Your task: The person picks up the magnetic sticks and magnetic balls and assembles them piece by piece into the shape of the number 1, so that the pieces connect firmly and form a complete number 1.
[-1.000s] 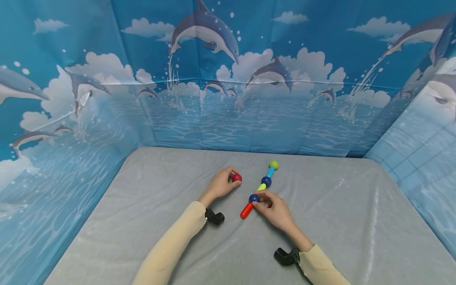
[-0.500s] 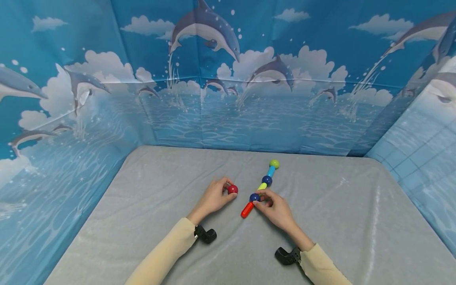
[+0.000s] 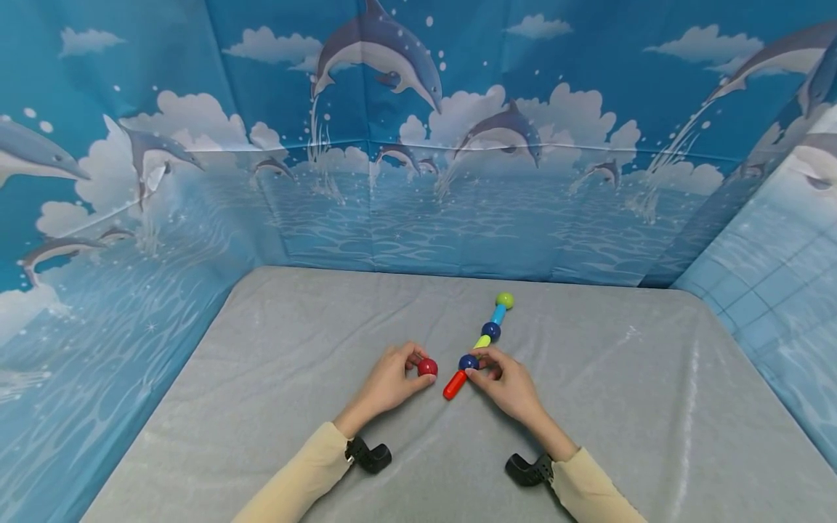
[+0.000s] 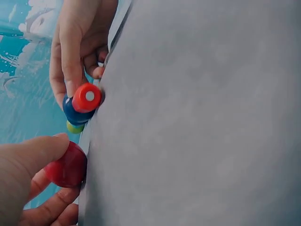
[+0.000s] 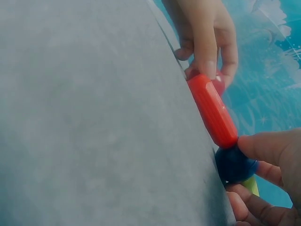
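In the head view, my left hand (image 3: 391, 383) pinches a red ball (image 3: 428, 367) between thumb and fingers, apart from the row of pieces. My right hand (image 3: 508, 385) pinches the nearer dark blue ball (image 3: 468, 362) of that row. From this ball a red rod (image 3: 454, 385) points toward me, its near end bare; the left wrist view shows a pale round spot on that rod end (image 4: 90, 96). Beyond the ball run a yellow-green rod (image 3: 482, 341), a second dark blue ball (image 3: 491, 332), a light blue rod (image 3: 498, 314) and a lime green ball (image 3: 504, 300).
The pieces lie on a grey cloth-covered table (image 3: 615, 407). A blue curtain (image 3: 405, 218) printed with dolphins closes off the back and both sides. Black wrist mounts (image 3: 369, 456) stick out inward from both wrists.
My left hand has drawn the red ball back toward me, level with the red rod and close to its left. The right hand and the row have stayed almost still.
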A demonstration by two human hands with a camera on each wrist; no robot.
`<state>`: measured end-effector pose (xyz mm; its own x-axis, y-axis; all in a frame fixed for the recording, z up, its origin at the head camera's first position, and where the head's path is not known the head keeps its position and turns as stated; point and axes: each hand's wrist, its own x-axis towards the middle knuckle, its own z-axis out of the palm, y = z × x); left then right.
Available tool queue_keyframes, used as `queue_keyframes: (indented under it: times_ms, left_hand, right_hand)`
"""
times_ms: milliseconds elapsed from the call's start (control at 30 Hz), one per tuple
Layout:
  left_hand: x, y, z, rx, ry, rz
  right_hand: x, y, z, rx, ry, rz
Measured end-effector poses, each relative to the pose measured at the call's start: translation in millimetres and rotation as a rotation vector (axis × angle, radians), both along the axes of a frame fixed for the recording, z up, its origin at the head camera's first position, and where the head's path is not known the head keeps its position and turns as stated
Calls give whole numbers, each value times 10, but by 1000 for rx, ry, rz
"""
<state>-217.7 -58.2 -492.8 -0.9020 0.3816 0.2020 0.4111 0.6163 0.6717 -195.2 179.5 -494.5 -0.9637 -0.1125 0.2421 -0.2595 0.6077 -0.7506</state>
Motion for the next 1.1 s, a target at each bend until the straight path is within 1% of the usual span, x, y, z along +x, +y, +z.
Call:
queue_keyframes:
  times_ms: [333,533,733,1100]
  left_hand:
    - [206,-10,-49,62,22,-7]
    - [296,3,-54,75,20,-5]
    - [355,17,-47,86,13,7]
    - [411,32,-63,97,17,31]
  right_hand:
    - [2,1,-3,2,10,1]
    - [-2,13,-4,6,18,7]
    - [0,13,-6,5,26,6]
    - [10,10,-7,2,34,14]
